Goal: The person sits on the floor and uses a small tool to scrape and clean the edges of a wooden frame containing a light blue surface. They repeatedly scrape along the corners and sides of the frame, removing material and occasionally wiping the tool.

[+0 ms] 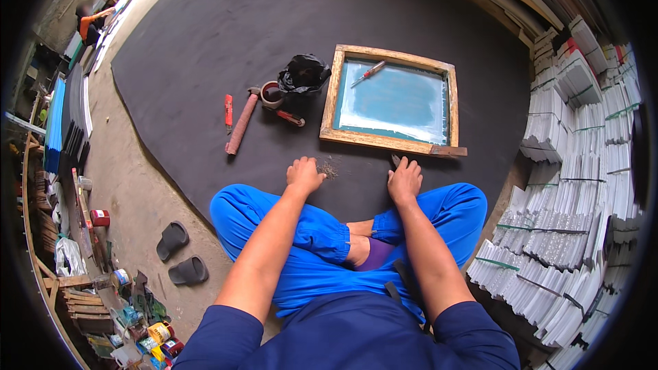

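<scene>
My left hand (pixel 304 175) is low over the black sheet, its fingers drawn together at the edge of a small pile of thin metal bits (pixel 327 169), perhaps staples. What those fingers pinch, if anything, is hidden. My right hand (pixel 406 179) is closed around a small dark metal tool (pixel 395 159), of which only the tip shows. Just beyond it lies a wooden screen-printing frame (pixel 384 140) with teal and whitish mesh. A screwdriver (pixel 369 74) with a red and clear handle rests on the mesh.
Left of the frame lie a hammer (pixel 242 123), a red cutter (pixel 228 114), a tape roll (pixel 271 95), a red-handled tool (pixel 290 118) and a black plastic bag (pixel 303 74). Bundled white sheets (pixel 548 226) are stacked right. Slippers (pixel 188 270) and paint cans (pixel 161 332) are left; a person (pixel 89 26) sits far left.
</scene>
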Demonstrator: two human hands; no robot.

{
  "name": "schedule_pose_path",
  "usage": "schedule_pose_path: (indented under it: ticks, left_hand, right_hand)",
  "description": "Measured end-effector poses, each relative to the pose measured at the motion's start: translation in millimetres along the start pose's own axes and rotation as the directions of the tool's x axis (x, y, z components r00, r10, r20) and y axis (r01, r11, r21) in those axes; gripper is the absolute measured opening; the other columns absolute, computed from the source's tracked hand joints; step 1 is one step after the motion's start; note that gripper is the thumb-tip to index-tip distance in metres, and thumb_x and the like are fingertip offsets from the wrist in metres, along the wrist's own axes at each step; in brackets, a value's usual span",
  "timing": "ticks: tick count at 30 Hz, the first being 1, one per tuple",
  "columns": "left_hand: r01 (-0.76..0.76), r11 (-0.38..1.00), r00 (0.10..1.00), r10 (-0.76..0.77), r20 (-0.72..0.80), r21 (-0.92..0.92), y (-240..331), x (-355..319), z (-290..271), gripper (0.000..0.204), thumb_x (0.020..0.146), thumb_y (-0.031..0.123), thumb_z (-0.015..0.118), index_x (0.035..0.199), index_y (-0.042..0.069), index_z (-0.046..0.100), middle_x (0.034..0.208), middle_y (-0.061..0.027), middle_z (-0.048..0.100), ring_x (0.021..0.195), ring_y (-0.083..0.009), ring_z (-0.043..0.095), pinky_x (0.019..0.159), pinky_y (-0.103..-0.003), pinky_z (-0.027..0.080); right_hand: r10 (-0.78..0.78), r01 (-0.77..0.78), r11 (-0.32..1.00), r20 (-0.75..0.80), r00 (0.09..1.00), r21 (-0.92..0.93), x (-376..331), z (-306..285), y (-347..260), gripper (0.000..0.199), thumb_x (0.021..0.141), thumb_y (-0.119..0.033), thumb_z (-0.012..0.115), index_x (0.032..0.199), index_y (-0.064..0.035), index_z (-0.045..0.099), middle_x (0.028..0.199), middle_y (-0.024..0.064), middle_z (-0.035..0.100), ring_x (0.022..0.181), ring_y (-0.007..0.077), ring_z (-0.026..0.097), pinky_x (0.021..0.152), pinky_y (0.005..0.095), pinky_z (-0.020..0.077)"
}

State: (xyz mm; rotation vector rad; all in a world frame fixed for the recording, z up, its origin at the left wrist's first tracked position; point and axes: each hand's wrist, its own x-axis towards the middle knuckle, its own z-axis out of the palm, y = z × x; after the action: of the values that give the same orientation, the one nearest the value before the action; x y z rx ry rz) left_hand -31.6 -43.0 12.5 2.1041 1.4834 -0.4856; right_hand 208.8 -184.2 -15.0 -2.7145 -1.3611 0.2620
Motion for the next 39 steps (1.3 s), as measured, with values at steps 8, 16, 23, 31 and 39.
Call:
schedule_pose_path:
  ticks: [8,16,23,31,39]
  left_hand:
    - [0.093,0.992,0.99,-0.101,0.102,0.079,17.9,-0.1,19.1,0.111,0.085,0.061,0.073,0.163,0.005,0.016,0.172,-0.0158,0.009,0.158,-0.0359,0.009,0.123,-0.058,0.021]
    - [0.11,0.993,0.991,-0.107,0.084,-0.033,14.0,5.4,-0.1,0.108,0.085,0.044,0.078,0.163,0.006,0.015,0.172,-0.0124,0.011,0.158,-0.0343,0.01,0.123,-0.057,0.022]
    - [0.186,0.97,0.982,-0.179,0.059,-0.159,-2.9,26.6,-14.1,0.091,0.086,0.033,0.077,0.16,0.009,0.029,0.17,-0.0113,0.021,0.156,-0.0323,0.021,0.12,-0.057,0.03]
    - [-0.072,0.586,0.829,-0.415,-0.375,-0.807,-28.6,93.8,-11.7,0.053,0.087,0.037,0.075,0.123,0.0,0.066,0.124,-0.0197,0.068,0.117,-0.0333,0.064,0.1,-0.045,0.05]
    - [0.07,0.127,0.859,-0.512,-0.005,-0.989,9.5,148.8,-119.3,0.051,0.084,0.043,0.081,0.1,-0.004,0.066,0.094,-0.0155,0.073,0.073,-0.0256,0.074,0.055,-0.036,0.055]
  right_hand:
    - [-0.16,0.153,0.987,0.252,0.954,0.046,-30.2,45.8,-85.1,0.086,0.103,-0.06,0.041,0.161,-0.0001,0.021,0.169,0.0186,0.018,0.157,0.0335,0.015,0.124,0.0549,0.0197]
    - [-0.227,0.203,0.969,0.176,0.958,0.143,0.9,55.4,-107.1,0.079,0.104,-0.057,0.039,0.16,-0.0021,0.027,0.168,0.0158,0.025,0.156,0.031,0.019,0.124,0.0547,0.0198]
    - [-0.564,0.554,0.809,-0.003,0.825,0.198,-7.0,67.1,-129.3,0.064,0.104,-0.042,0.049,0.154,-0.0044,0.04,0.163,0.0142,0.037,0.151,0.0305,0.034,0.12,0.0503,0.0312]
    - [-0.774,0.769,0.634,0.052,0.632,0.089,16.0,67.9,-131.2,0.06,0.101,-0.04,0.055,0.151,-0.0078,0.046,0.159,0.0125,0.042,0.147,0.031,0.04,0.119,0.0475,0.0342]
    - [-0.491,0.493,0.865,-0.043,0.87,0.092,1.9,24.2,-102.3,0.089,0.084,-0.048,0.077,0.149,0.0023,0.044,0.151,0.0237,0.045,0.137,0.0394,0.047,0.11,0.048,0.0411]
